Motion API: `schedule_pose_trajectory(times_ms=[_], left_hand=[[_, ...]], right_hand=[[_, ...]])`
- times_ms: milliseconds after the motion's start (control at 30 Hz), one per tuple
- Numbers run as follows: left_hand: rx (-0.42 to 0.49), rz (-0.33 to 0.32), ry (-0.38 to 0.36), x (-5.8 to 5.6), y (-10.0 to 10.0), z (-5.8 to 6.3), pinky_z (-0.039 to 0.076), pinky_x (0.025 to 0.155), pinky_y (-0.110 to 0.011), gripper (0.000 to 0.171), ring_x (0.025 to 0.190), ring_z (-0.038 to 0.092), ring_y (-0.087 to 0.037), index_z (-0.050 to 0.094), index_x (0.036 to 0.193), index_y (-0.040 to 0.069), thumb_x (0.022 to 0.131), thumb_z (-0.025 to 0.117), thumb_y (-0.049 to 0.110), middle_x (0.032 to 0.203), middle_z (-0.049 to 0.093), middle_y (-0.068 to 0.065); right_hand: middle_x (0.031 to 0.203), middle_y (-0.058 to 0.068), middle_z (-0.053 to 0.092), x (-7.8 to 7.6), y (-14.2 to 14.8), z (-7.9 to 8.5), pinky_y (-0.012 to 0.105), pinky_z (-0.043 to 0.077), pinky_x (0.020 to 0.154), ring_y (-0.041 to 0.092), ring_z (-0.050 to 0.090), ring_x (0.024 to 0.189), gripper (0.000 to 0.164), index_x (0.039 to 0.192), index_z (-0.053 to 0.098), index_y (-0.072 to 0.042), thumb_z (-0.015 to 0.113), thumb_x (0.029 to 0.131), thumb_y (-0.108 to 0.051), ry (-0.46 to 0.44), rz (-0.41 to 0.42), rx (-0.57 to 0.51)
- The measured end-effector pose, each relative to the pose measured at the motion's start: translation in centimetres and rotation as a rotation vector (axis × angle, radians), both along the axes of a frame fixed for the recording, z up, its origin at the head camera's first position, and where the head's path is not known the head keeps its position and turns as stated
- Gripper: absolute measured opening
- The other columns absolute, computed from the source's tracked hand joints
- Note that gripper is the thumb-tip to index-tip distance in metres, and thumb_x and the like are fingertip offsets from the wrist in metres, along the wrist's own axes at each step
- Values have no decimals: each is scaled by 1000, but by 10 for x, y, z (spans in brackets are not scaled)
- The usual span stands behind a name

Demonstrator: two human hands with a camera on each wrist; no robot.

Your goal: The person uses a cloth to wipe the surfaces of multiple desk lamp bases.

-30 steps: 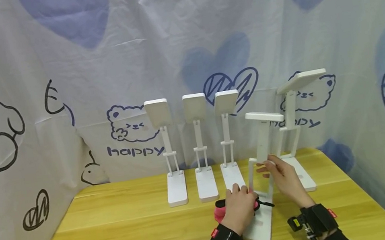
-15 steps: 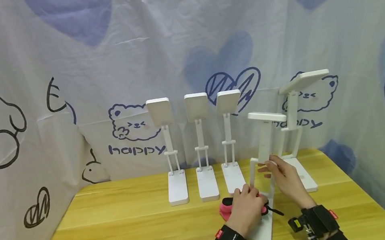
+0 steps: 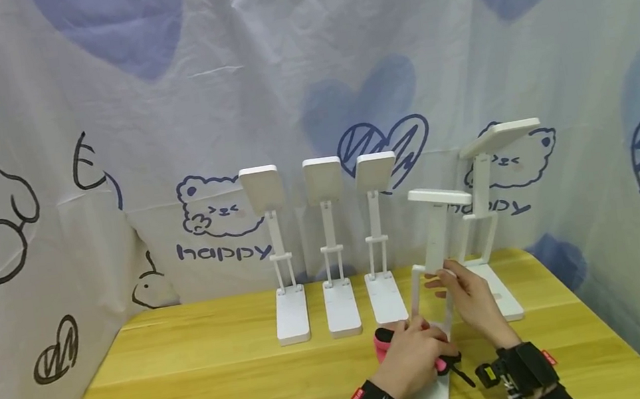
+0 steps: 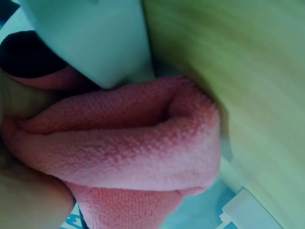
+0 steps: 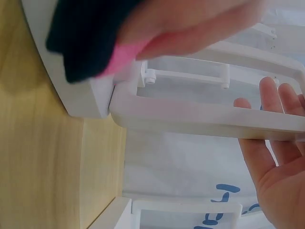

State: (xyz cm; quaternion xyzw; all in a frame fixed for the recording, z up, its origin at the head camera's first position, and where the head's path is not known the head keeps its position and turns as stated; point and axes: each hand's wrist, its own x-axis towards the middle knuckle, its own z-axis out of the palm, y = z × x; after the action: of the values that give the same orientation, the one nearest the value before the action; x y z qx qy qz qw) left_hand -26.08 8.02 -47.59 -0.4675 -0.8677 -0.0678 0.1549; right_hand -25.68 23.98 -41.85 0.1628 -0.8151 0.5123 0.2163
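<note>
Before me stands a white folding stand with a flat rectangular head, a hinged U-shaped frame and a slab base. My left hand grips a fluffy pink cloth with black parts, low against the stand's frame and base. The left hand covers much of the base in the head view. My right hand holds the stand at the joint of frame and upper arm. In the right wrist view, its fingers pass behind the white frame bar.
Along the back of the wooden table stand three similar white stands, left, middle and right. Another stand is behind my right hand, at the table's right edge. A printed curtain hangs behind.
My left hand has moved slightly right and toward me along the base, taking the pink cloth with it. The right hand keeps its hold; the stand stays about where it was.
</note>
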Motion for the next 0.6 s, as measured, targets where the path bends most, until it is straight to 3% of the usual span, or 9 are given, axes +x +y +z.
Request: schedule_pose_trajectory(times_ms=[233, 400, 500, 600], left_hand=[[-33, -83, -99, 1, -10, 4, 38, 88, -31, 40, 106, 50, -5, 73, 109, 44, 84, 73, 11, 111, 66, 24], [-42, -115, -169, 4, -17, 8, 35, 83, -26, 45, 104, 49, -4, 73, 109, 43, 84, 72, 7, 112, 65, 24], [-50, -127, -197, 6, -21, 9, 33, 79, -23, 45, 103, 49, -3, 73, 110, 43, 84, 71, 7, 114, 64, 25], [-65, -142, -221, 9, -24, 11, 34, 79, -22, 43, 105, 48, -2, 73, 109, 44, 85, 71, 7, 115, 63, 25]], right_hand=[[111, 28, 67, -2, 1, -1, 43, 57, 78, 39, 68, 97, 28, 125, 57, 7, 41, 103, -3, 6, -8, -4], [110, 22, 69, -15, 10, -19, 38, 57, 78, 27, 70, 96, 27, 123, 59, 0, 42, 104, -9, 27, -13, -4], [111, 22, 69, -11, 8, -15, 37, 57, 78, 27, 70, 96, 28, 124, 59, 1, 41, 104, -9, 32, -5, 8], [111, 25, 68, -3, 4, -5, 39, 57, 79, 36, 68, 96, 28, 124, 57, 4, 41, 104, -5, 28, 3, 20]])
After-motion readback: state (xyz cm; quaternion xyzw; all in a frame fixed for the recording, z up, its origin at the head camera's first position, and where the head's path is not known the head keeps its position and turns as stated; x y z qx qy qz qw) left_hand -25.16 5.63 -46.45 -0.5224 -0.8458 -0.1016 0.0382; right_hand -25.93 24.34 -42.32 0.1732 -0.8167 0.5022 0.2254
